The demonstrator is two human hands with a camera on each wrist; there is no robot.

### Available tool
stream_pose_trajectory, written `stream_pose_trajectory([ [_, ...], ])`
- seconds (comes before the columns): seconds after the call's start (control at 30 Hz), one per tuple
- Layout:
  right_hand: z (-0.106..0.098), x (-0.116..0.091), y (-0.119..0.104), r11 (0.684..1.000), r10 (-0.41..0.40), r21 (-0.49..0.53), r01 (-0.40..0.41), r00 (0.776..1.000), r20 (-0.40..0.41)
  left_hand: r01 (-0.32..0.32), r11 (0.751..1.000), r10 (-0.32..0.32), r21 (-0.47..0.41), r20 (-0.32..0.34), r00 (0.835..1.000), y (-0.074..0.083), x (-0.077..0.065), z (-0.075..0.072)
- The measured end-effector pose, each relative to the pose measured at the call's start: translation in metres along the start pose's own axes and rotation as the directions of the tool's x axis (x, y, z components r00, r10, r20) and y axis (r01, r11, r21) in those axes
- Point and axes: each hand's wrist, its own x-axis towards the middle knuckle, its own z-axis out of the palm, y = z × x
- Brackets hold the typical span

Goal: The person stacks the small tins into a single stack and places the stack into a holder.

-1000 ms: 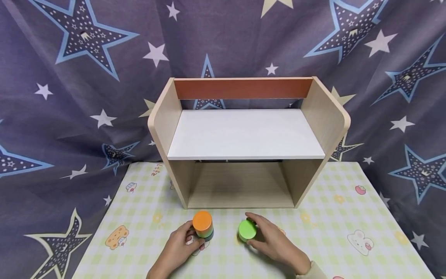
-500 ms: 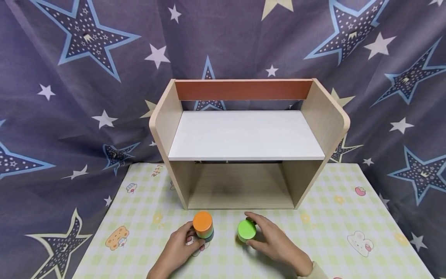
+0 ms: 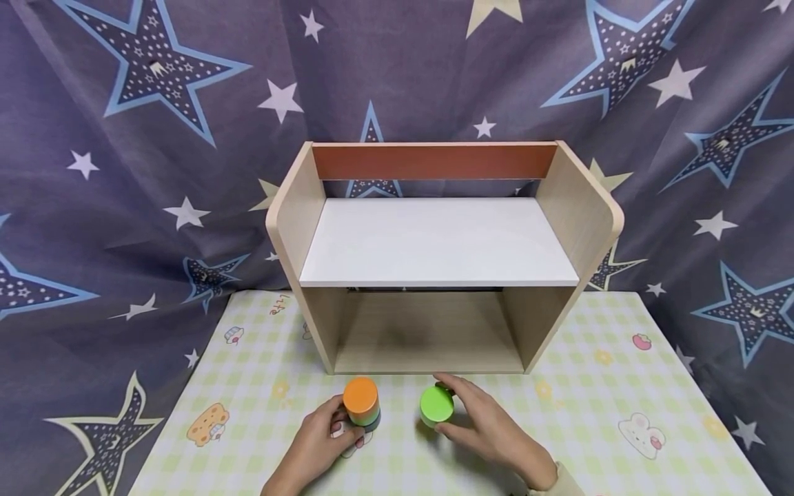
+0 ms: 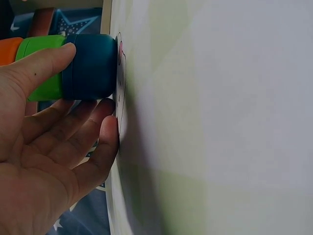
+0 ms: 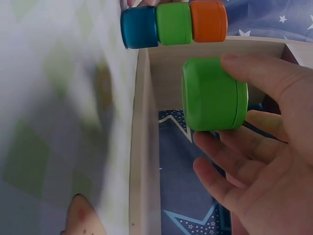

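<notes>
Smooth bright-green cylinder (image 3: 437, 405) shifts toward the orange-green-blue cylinder stack (image 3: 362, 403).
Gap narrowed: right of the stack, right hand's (image 3: 486, 424) fingers pinch the cylinder; left hand's (image 3: 317, 434) fingers grip the stack.

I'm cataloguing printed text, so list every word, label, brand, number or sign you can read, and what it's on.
"Life" (apparently; small and tilted): checked tablecloth, far left corner.
No lettering shows on the three-jar stack, the separate green jar, the bookshelf or the star-patterned curtain.
</notes>
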Motion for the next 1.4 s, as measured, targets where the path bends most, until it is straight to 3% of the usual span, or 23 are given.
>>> stream_pose_trajectory([
  [0.9, -0.008, 0.026, -0.023, 0.999, -0.033, -0.023, 0.033, 0.999, 0.005, -0.006, 1.0, 0.006, -0.001, 0.012, 1.0, -0.001, 0.001, 0.0],
  [1.4, -0.006, 0.04, -0.034, 0.997, -0.07, 0.022, 0.07, 0.998, 0.009, -0.009, 1.0, 0.009, 0.002, 0.005, 1.0, 0.0, 0.0, 0.0],
])
